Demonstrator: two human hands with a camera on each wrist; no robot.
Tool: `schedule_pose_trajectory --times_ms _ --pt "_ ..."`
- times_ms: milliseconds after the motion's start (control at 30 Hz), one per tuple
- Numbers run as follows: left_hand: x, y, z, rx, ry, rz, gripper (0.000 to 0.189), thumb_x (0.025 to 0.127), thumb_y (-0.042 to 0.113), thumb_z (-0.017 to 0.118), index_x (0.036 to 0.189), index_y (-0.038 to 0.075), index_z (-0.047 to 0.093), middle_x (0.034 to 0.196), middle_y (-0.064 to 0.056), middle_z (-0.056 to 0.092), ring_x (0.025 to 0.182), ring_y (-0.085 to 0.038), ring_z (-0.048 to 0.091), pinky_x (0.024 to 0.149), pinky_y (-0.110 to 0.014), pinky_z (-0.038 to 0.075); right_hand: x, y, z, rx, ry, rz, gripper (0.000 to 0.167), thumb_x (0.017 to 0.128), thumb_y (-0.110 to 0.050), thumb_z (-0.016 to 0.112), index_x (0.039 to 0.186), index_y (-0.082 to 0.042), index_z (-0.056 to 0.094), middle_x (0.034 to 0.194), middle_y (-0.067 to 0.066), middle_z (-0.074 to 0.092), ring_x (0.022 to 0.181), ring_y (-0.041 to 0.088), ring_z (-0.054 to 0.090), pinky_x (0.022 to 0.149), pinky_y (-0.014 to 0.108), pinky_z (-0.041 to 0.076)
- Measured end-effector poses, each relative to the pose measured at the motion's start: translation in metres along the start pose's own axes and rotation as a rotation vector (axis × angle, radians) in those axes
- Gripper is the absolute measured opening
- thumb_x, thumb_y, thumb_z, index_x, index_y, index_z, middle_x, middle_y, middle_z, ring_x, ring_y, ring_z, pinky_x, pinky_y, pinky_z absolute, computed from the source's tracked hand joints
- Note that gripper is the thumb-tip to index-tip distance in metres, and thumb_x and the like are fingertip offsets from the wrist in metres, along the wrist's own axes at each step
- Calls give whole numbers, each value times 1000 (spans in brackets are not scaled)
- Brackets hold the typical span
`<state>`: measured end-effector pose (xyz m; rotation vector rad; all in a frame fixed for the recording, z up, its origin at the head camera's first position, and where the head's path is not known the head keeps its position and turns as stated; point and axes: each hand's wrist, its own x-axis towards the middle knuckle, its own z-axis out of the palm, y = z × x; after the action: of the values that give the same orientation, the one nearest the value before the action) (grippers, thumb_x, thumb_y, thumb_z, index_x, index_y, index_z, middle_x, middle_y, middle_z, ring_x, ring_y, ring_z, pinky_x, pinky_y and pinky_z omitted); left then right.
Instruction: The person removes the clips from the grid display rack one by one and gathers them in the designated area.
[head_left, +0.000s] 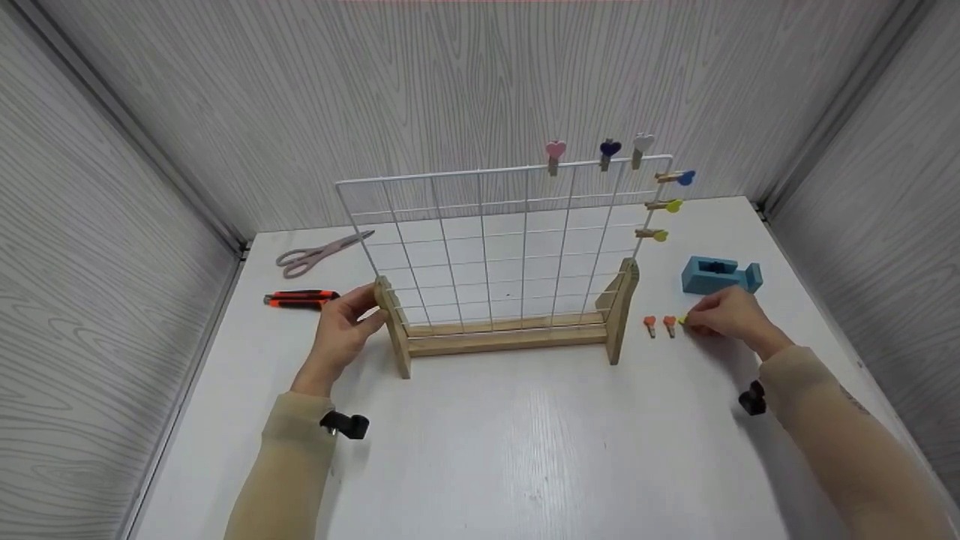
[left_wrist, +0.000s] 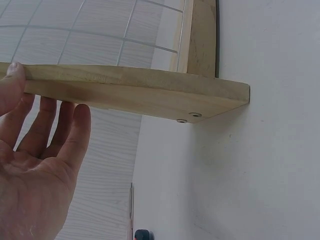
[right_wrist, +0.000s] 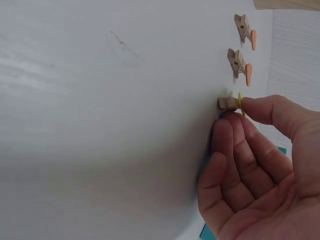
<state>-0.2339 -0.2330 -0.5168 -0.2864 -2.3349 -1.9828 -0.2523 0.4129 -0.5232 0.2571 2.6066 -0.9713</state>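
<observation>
A white wire grid stands upright in a wooden stand. My left hand grips the stand's left side board, thumb on one face and fingers on the other. Over on the right, my right hand pinches a small clothespin with a yellow heart, close to the tabletop. Two orange-heart clothespins lie in a row just left of it. Pink, dark purple and white heart clothespins are clipped along the grid's top wire.
One blue and two yellow clothespins are clipped on the grid's right edge. A teal tape dispenser stands behind my right hand. Scissors and an orange-black utility knife lie at left. Panelled walls enclose the table.
</observation>
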Motion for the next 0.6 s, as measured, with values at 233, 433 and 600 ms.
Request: schedule_pose_trajectory --times_ms 233,433,600 --pt "0 1 2 -10 17 -21 48 99 -14 74 146 -9 68 139 -17 78 122 3 71 102 -14 59 -2 6 1 3 39 -11 36 101 -29 79 120 2 83 85 -5 78 81 12 68 71 25 60" --pt "0 2 2 -23 21 -12 49 97 -16 74 145 -10 68 136 -14 79 121 2 71 101 -15 60 -7 6 0 9 47 -10 44 105 -33 72 129 4 78 93 0 79 84 14 70 72 24 61" --pt "1 2 2 -34 20 -3 48 97 -17 74 144 -11 68 132 -7 81 120 1 72 100 -15 60 -16 2 -4 5 97 -37 43 107 -32 68 129 4 78 100 6 82 87 14 71 73 21 60"
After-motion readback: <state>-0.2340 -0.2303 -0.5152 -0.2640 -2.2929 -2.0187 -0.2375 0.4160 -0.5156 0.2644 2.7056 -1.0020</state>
